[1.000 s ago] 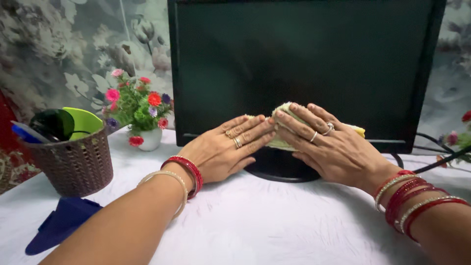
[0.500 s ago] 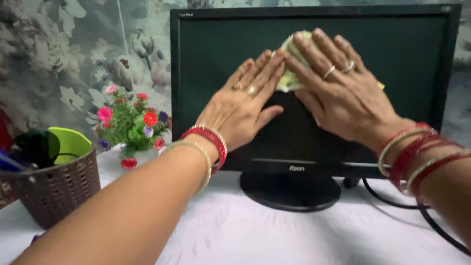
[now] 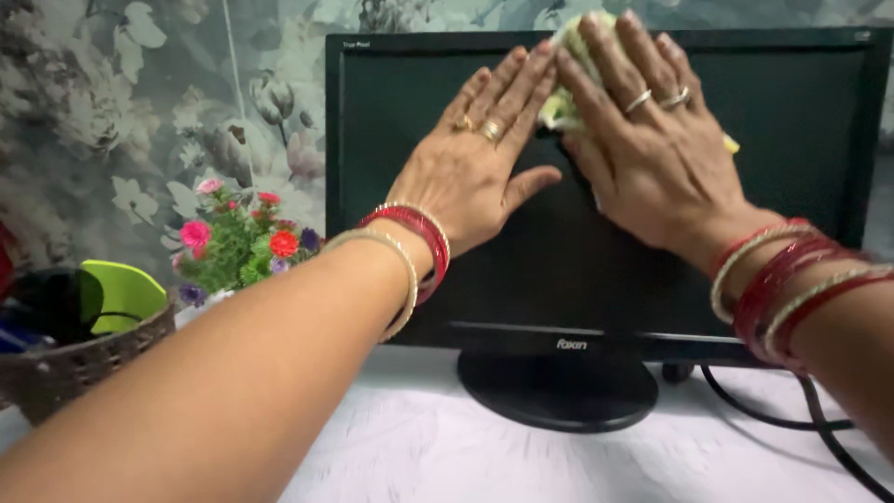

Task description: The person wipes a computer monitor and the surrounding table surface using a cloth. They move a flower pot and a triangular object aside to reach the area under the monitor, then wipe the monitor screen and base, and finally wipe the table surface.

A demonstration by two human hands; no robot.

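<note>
- Head view shows a pale yellow-green cloth (image 3: pixel 568 88) pressed flat against the upper part of a dark monitor (image 3: pixel 596 261), reaching its top edge.
- A second ago the cloth sat low, near the monitor's bottom edge; it has since travelled up the glass, so one upward stroke looks nearly complete.
- Right hand (image 3: pixel 652 149) lies over the cloth, fingers spread and flat, rings showing, pinning it to the glass rather than pinching it.
- Left hand (image 3: pixel 475 158) rests just beside it, palm flat on the bare screen, fingertips touching the cloth's edge.
- Both forearms stretch forward and upward, bangles at each wrist.
- Monitor stands on a white tabletop (image 3: pixel 419 456); a flower pot (image 3: pixel 237 247) and woven basket (image 3: pixel 65 368) sit to the left.
</note>
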